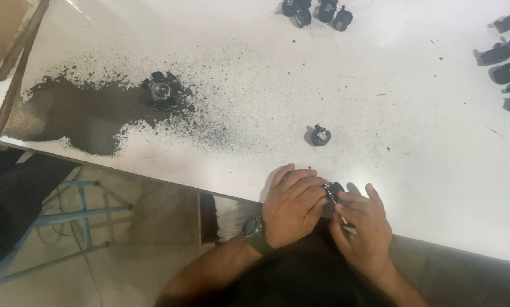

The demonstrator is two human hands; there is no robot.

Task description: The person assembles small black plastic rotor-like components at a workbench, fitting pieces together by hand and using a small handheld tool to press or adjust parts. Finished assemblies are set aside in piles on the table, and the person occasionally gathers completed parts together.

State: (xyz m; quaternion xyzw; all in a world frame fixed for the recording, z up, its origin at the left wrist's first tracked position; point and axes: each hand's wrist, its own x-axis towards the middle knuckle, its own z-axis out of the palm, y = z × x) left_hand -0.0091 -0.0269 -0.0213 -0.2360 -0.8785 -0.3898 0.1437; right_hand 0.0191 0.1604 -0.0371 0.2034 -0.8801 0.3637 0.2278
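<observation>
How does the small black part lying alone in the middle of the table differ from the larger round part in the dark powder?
The small black part lies on clean white table; the round part sits in dark powder. The small part is clearly smaller. It shows a pale square face on top, while the round part has a shiny ring-shaped centre. Both are black, and neither is touched by the hands.
</observation>
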